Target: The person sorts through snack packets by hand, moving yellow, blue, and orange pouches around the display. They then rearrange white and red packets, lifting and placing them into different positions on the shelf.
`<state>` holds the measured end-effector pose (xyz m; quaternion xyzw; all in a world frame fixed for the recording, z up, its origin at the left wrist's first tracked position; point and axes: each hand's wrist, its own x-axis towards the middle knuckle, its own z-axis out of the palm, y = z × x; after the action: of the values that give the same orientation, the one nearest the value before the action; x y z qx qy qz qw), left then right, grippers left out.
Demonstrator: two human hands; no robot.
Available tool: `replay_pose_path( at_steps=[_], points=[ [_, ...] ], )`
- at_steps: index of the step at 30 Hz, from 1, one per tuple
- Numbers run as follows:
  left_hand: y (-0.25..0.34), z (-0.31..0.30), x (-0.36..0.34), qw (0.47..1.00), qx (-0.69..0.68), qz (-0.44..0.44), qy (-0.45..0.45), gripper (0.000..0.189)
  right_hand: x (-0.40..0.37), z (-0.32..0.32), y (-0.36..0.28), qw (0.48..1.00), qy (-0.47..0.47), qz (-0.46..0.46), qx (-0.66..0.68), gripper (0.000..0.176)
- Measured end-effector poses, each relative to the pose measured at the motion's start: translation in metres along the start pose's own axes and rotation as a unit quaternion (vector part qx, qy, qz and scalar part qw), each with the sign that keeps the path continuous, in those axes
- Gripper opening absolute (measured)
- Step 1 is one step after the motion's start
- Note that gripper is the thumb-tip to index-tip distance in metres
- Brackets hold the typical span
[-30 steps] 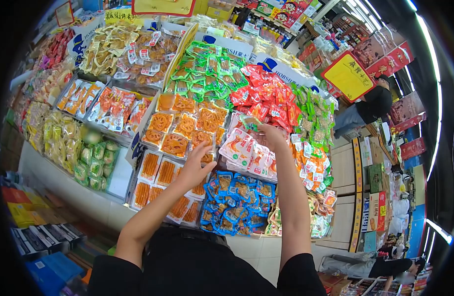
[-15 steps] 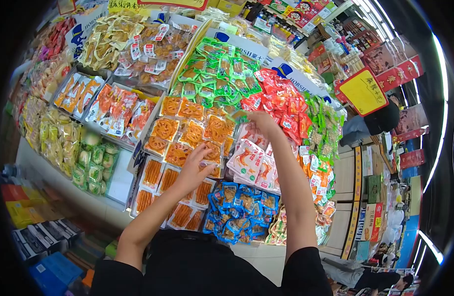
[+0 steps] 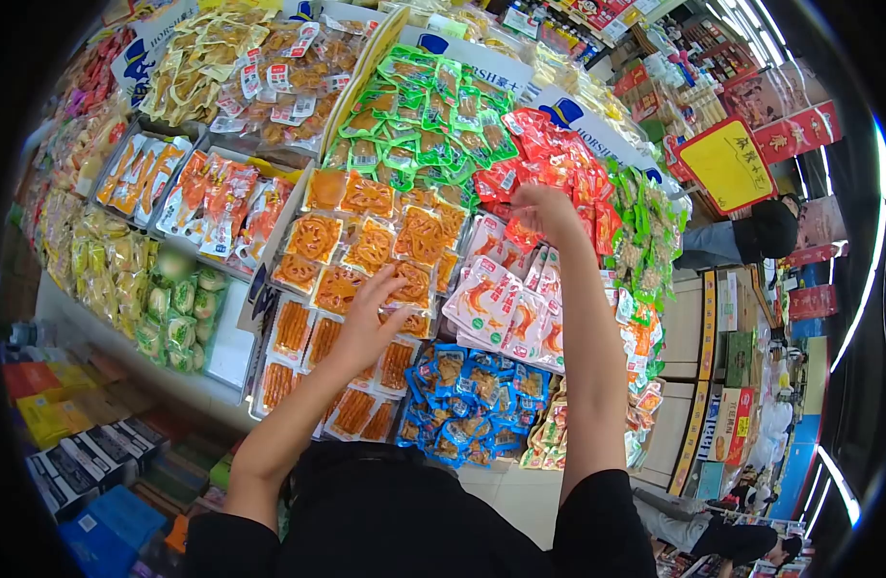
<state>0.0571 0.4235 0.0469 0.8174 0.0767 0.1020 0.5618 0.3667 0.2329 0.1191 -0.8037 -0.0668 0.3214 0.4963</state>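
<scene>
My left hand (image 3: 368, 316) lies with fingers spread over clear packs of orange-red sliced lotus root (image 3: 374, 243), its fingertips at the lower right packs. Packs of reddish-brown sticks (image 3: 292, 328) sit below that hand. My right hand (image 3: 547, 214) is at the lower edge of the red packets (image 3: 549, 159), its fingers bent together and slightly blurred. What lies between those fingers is hidden. Just under the right hand are white-and-pink packets (image 3: 491, 299). Green-edged packets (image 3: 404, 120) are heaped beyond both hands.
Blue packets (image 3: 472, 405) are piled near my body. Boxes of orange-and-white packets (image 3: 226, 207) stand at the left, beside green-and-white packs (image 3: 183, 313). A yellow price sign (image 3: 727, 166) rises at the right. People (image 3: 766, 231) are in the aisle.
My right hand has moved right, from the edge of the lotus root packs to the red packets. My left hand stays over the lotus root packs. The view has shifted slightly.
</scene>
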Motion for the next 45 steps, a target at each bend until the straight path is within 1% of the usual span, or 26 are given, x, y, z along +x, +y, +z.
replay_pose_path(
  at_steps=[2, 4, 7, 8, 9, 10, 11, 12, 15, 17, 19, 21, 24, 26, 29, 30, 31, 33, 34, 36, 37, 39, 40, 43, 44, 45],
  points=[
    [0.004, 0.003, 0.001, 1.000, 0.000, 0.006, 0.007, 0.041, -0.017, -0.004, 0.031, 0.999, 0.009, 0.035, -0.006, 0.033],
    [0.010, 0.008, 0.005, 0.999, -0.013, 0.034, 0.014, 0.039, -0.030, -0.004, 0.056, 0.981, 0.155, 0.104, -0.047, 0.033],
    [0.016, 0.020, 0.010, 0.999, -0.026, 0.040, 0.002, 0.037, -0.026, -0.011, 0.090, 0.964, 0.184, 0.159, -0.111, 0.035],
    [0.019, 0.023, 0.010, 0.999, -0.025, 0.041, -0.004, 0.037, -0.030, -0.004, 0.089, 0.970, 0.177, 0.164, -0.008, 0.036],
    [0.022, 0.026, 0.011, 0.999, -0.021, 0.041, -0.011, 0.036, -0.030, 0.001, 0.092, 0.970, 0.179, 0.166, -0.003, 0.036],
    [0.025, 0.029, 0.011, 0.999, -0.018, 0.042, -0.016, 0.035, -0.030, 0.006, 0.093, 0.964, 0.160, 0.157, 0.141, 0.034],
    [0.025, 0.031, 0.012, 0.999, -0.015, 0.043, -0.020, 0.035, -0.030, 0.009, 0.095, 0.938, 0.138, 0.144, 0.282, 0.033],
    [0.023, 0.035, 0.012, 0.999, -0.015, 0.040, -0.031, 0.036, -0.020, 0.010, 0.104, 0.927, 0.148, 0.126, 0.321, 0.021],
    [0.021, 0.040, 0.011, 0.998, -0.007, 0.035, -0.042, 0.037, -0.017, 0.014, 0.104, 0.908, 0.115, 0.078, 0.395, 0.011],
    [0.021, 0.042, 0.012, 0.999, -0.003, 0.031, -0.040, 0.037, -0.038, 0.020, 0.088, 0.911, 0.119, 0.069, 0.389, 0.009],
    [0.022, 0.042, 0.013, 0.999, -0.010, 0.021, -0.033, 0.037, -0.053, 0.023, 0.080, 0.918, 0.071, 0.044, 0.387, 0.010],
    [0.016, 0.043, 0.015, 0.999, -0.009, 0.022, -0.029, 0.037, -0.053, 0.012, 0.085, 0.920, 0.062, 0.033, 0.386, 0.008],
    [0.022, 0.045, 0.018, 1.000, -0.007, 0.017, -0.025, 0.036, -0.042, -0.023, 0.079, 0.950, 0.083, -0.034, 0.300, 0.011],
    [0.024, 0.048, 0.021, 1.000, -0.002, 0.009, -0.024, 0.036, -0.027, -0.046, 0.061, 0.910, 0.119, -0.093, 0.385, 0.013],
    [0.021, 0.056, 0.022, 0.999, 0.003, 0.021, -0.024, 0.036, -0.020, -0.066, 0.027, 0.900, 0.164, -0.109, 0.389, 0.019],
    [0.021, 0.058, 0.022, 1.000, -0.014, 0.008, -0.024, 0.036, -0.012, -0.068, 0.032, 0.934, 0.164, -0.073, 0.310, 0.025],
    [0.022, 0.060, 0.024, 0.999, -0.031, -0.004, -0.024, 0.036, -0.012, -0.067, 0.039, 0.933, 0.164, -0.073, 0.312, 0.025],
    [0.022, 0.062, 0.028, 1.000, 0.001, 0.012, -0.021, 0.036, -0.025, -0.045, 0.045, 0.995, 0.005, 0.002, 0.099, 0.034],
    [0.022, 0.063, 0.029, 0.999, 0.032, 0.027, -0.021, 0.036, -0.024, -0.034, 0.048, 0.995, 0.002, 0.004, 0.100, 0.034],
    [0.026, 0.064, 0.035, 0.999, 0.021, 0.026, -0.025, 0.036, -0.014, -0.016, 0.067, 0.993, 0.033, 0.075, -0.082, 0.033],
    [0.028, 0.066, 0.040, 0.999, 0.007, 0.029, -0.028, 0.036, -0.005, -0.011, 0.079, 0.993, 0.032, 0.077, -0.079, 0.033],
    [0.030, 0.070, 0.052, 0.999, 0.003, 0.023, -0.031, 0.036, 0.004, 0.001, 0.087, 0.943, 0.118, 0.028, -0.310, 0.030],
    [0.031, 0.072, 0.058, 0.999, -0.004, 0.019, -0.032, 0.037, 0.002, 0.006, 0.095, 0.911, 0.145, -0.044, -0.383, 0.025],
    [0.018, 0.082, 0.087, 0.998, -0.004, 0.009, -0.056, 0.038, 0.001, 0.016, 0.096, 0.893, 0.114, -0.080, -0.427, 0.028],
    [0.014, 0.087, 0.098, 0.998, -0.004, 0.011, -0.057, 0.038, -0.007, 0.021, 0.087, 0.914, 0.125, -0.099, -0.373, 0.027],
    [0.012, 0.091, 0.108, 0.998, -0.018, 0.002, -0.061, 0.039, -0.005, 0.022, 0.088, 0.914, 0.126, -0.098, -0.373, 0.027]
  ],
)
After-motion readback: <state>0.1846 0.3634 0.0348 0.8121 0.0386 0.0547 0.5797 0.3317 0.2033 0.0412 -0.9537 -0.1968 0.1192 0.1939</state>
